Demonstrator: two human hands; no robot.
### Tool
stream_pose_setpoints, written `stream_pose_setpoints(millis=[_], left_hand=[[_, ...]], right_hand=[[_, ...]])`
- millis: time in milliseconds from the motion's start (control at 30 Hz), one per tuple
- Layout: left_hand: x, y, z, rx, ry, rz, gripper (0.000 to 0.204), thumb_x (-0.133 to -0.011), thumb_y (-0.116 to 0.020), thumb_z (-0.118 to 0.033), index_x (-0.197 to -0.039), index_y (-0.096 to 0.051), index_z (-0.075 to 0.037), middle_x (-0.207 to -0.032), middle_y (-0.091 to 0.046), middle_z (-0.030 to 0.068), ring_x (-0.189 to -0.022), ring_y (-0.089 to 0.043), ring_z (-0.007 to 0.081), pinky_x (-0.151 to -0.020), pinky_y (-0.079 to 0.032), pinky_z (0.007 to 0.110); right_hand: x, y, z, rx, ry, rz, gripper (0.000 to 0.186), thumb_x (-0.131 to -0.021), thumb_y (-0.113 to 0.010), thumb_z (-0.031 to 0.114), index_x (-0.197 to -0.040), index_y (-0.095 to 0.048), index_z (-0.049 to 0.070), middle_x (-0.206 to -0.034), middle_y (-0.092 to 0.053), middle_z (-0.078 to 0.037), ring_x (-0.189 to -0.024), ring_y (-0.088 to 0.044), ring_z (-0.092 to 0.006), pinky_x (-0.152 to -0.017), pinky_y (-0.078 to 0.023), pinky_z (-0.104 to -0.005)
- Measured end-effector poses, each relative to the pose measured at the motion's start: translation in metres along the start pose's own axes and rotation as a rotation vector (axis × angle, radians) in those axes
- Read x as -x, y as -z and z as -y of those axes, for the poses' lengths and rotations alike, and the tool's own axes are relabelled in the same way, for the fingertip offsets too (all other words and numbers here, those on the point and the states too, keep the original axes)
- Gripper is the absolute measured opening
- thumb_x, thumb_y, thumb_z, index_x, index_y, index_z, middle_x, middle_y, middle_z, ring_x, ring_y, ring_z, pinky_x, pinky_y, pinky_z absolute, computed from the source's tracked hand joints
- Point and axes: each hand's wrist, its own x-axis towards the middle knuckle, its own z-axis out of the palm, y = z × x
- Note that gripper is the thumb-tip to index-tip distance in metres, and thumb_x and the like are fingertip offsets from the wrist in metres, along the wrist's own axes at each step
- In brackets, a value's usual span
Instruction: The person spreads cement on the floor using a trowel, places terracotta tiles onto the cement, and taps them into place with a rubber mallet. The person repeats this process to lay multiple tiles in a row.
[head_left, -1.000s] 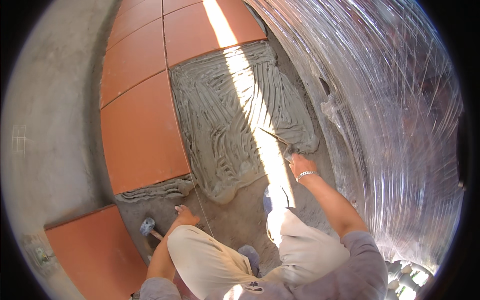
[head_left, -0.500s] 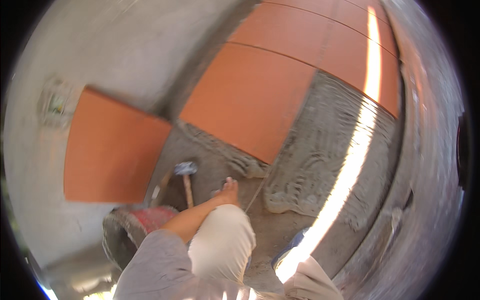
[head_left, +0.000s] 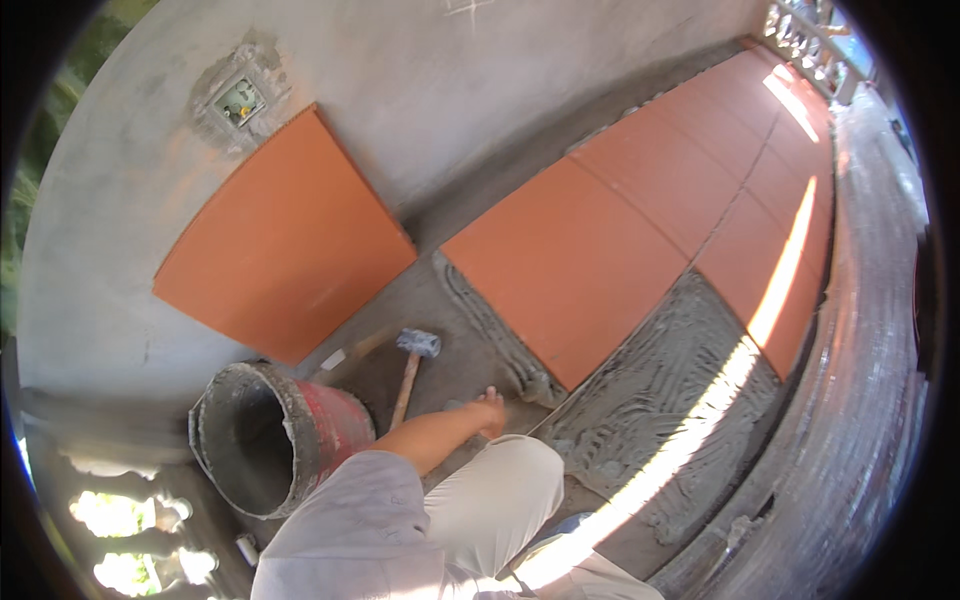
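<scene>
A person in light trousers and a grey shirt is crouching on a bare cement floor, the left arm stretching forward past the knee with the elbow nearly straight. The left hand (head_left: 489, 408) is resting on the floor, fingers pointing toward the combed grey mortar bed (head_left: 665, 400); it is gripping nothing, though whether the fingers are spread or curled is too small to tell. The right hand is lying outside the frame.

Just beside the left hand, a rubber mallet (head_left: 411, 358) is lying flat on the floor, its wooden handle pointing back toward the person and its grey head away, near but not touching the fingers. To the left of the arm, a mortar-crusted red bucket (head_left: 335, 425) is tipping on its side, mouth facing the camera. A loose orange tile (head_left: 285, 240) is leaning against the grey plastered wall (head_left: 430, 80) behind the bucket. Laid orange floor tiles (head_left: 640, 220) are running off to the upper right, bordering the mortar, across which a strip of sunlight is falling.
</scene>
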Motion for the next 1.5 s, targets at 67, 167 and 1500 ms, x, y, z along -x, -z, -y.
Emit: stream_pose_setpoints(millis=[67, 167, 1500], left_hand=[[-0.006, 0.023, 0.011, -0.125, -0.146, 0.126, 0.064, -0.081, -0.07, -0.03, -0.137, -0.049, -0.007, -0.14, -0.048, 0.0175, -0.122, -0.054, 0.0313, -0.098, -0.046, 0.047], [0.019, 0.081, 0.04, -0.283, -0.409, 0.167, 0.032, -0.085, -0.066, -0.037, -0.104, -0.074, -0.013, -0.101, -0.072, 0.0114, -0.089, -0.066, 0.0294, -0.08, -0.052, 0.046], [0.323, 0.197, 0.415, 0.032, 0.778, -1.272, 0.069, -0.085, -0.07, -0.046, -0.139, -0.043, -0.012, -0.124, -0.063, 0.0155, -0.108, -0.065, 0.0331, -0.088, -0.053, 0.046]], right_hand=[[0.009, 0.007, 0.012, -0.024, 0.033, -0.006, 0.036, -0.083, -0.067, 0.032, -0.109, -0.064, 0.008, -0.094, -0.069, -0.021, -0.089, -0.067, -0.0377, -0.077, -0.053, -0.0469], [0.021, 0.015, 0.025, -0.049, 0.05, -0.03, 0.035, -0.083, -0.067, 0.032, -0.109, -0.064, 0.008, -0.094, -0.069, -0.021, -0.089, -0.067, -0.0376, -0.077, -0.053, -0.0466], [0.197, 0.01, -0.1, -0.133, -0.223, -0.098, 0.032, -0.084, -0.064, 0.026, -0.111, -0.066, 0.008, -0.102, -0.07, -0.02, -0.094, -0.067, -0.0365, -0.081, -0.053, -0.043]])
